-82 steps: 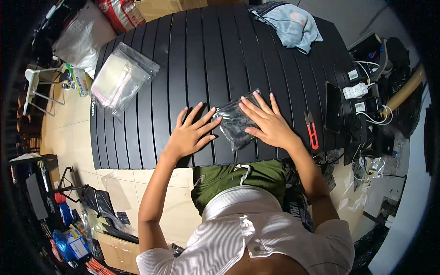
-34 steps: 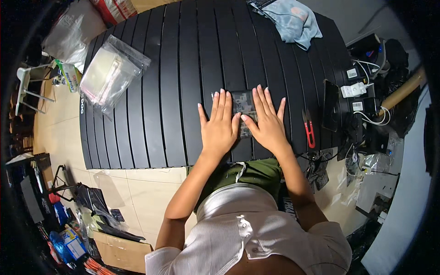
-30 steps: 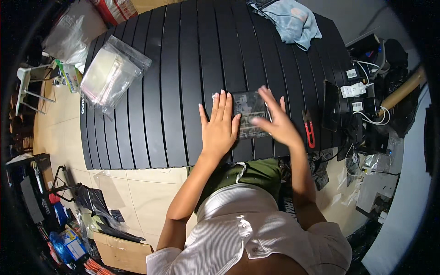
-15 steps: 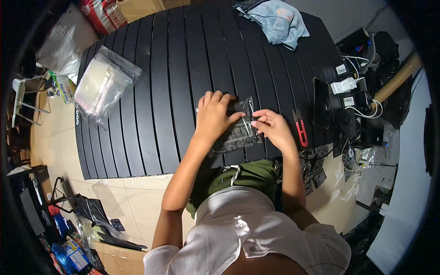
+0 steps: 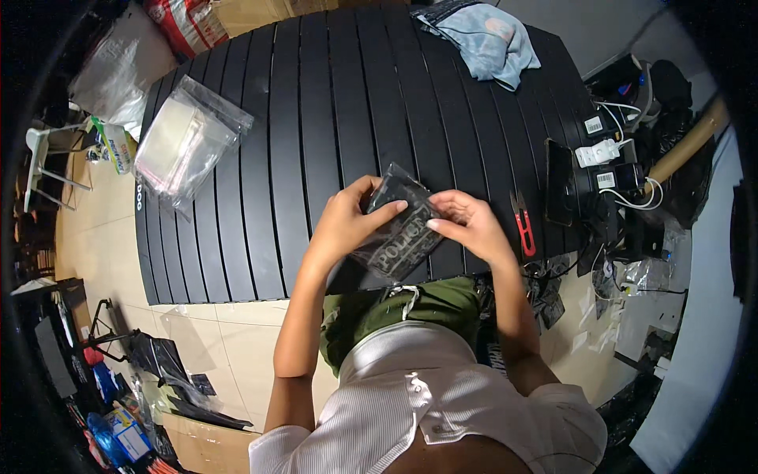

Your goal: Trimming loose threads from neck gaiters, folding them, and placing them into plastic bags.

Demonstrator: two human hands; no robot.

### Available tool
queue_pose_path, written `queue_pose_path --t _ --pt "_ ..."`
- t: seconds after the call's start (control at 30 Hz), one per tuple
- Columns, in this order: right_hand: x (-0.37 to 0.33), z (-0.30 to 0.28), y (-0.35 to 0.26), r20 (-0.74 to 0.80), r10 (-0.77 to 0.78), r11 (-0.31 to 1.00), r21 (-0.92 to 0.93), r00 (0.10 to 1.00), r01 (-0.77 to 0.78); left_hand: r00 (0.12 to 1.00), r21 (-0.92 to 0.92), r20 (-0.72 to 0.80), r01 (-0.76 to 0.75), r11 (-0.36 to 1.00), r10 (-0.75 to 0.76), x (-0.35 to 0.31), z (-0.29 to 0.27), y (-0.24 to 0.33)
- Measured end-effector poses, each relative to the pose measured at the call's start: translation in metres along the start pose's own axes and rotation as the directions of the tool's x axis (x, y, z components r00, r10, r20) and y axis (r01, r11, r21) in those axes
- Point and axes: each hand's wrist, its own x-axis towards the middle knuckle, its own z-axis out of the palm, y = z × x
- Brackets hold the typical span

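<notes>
Between my hands, near the table's front edge, is a clear plastic bag (image 5: 401, 246) with a flat black item inside that bears pale lettering. It is tilted, its upper end pointing away from me. My left hand (image 5: 354, 220) grips its left side, thumb lying across the front and fingers behind. At the right edge, my right hand (image 5: 467, 224) pinches the bag between thumb and fingers. Red-handled thread snips (image 5: 523, 225) lie on the table to the right of my right hand.
The black slatted table (image 5: 260, 158) holds a stack of clear bags (image 5: 185, 146) at left and a light blue cloth (image 5: 482, 41) at the far right. A phone (image 5: 559, 182), a white charger plug (image 5: 598, 152) and cables line the right edge. A cardboard tube (image 5: 688, 141) leans beyond.
The bag has turned and lifted toward me, so its lettered face shows more. My left hand has shifted left and down to grip its side; my right hand now grips its right edge.
</notes>
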Motion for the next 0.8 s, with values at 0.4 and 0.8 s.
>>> queue_pose_path --t 0.4,0.8 --pt "0.003 -0.006 0.013 0.134 0.055 0.998 -0.002 0.989 -0.055 0.992 -0.01 0.127 0.019 1.0 -0.018 -0.005 -0.003 -0.003" --pt "0.0 -0.016 0.012 0.122 0.004 0.991 -0.133 0.993 0.012 0.982 -0.088 0.189 0.048 0.995 -0.03 -0.008 -0.005 -0.005"
